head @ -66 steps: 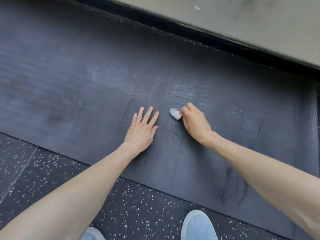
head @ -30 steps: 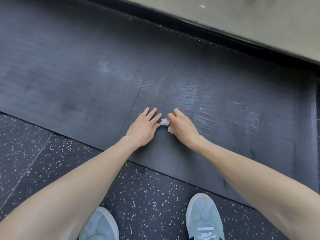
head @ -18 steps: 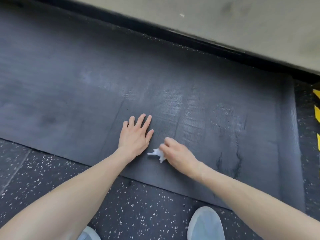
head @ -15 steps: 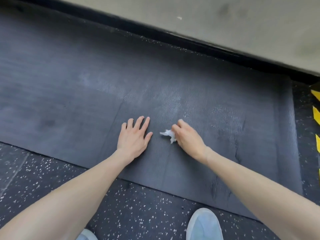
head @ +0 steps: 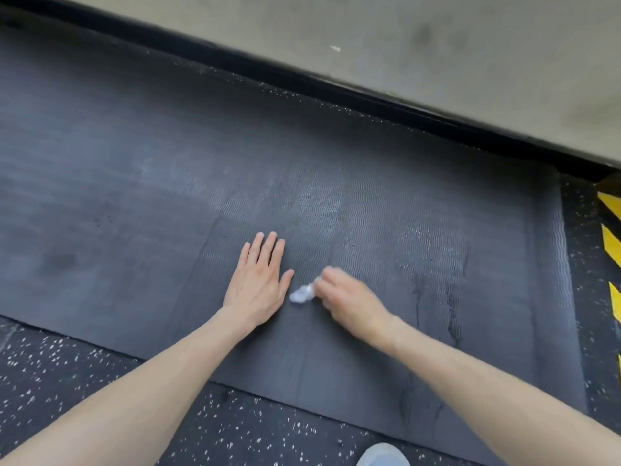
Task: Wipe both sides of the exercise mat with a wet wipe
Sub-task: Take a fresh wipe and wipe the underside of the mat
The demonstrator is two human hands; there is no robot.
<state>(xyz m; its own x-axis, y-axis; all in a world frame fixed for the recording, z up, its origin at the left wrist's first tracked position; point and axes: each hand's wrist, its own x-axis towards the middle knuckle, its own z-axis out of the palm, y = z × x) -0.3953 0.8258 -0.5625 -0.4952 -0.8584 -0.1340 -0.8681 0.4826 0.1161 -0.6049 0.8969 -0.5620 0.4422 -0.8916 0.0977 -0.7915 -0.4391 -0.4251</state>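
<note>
A dark grey ribbed exercise mat lies flat on the floor and fills most of the view. My left hand rests palm down on it with straight fingers. Just to its right, my right hand pinches a small crumpled white wet wipe and presses it onto the mat. The right hand is blurred by motion. Damp, lighter streaks show on the mat beyond the hands.
Black speckled rubber floor runs along the mat's near edge. A light blue shoe shows at the bottom. A grey wall with a black base strip runs behind the mat. Yellow-and-black hazard stripes mark the far right.
My right hand has rubbed the wipe back and forth, and now sits nearer me, close to my left thumb. The left hand has stayed flat on the mat.
</note>
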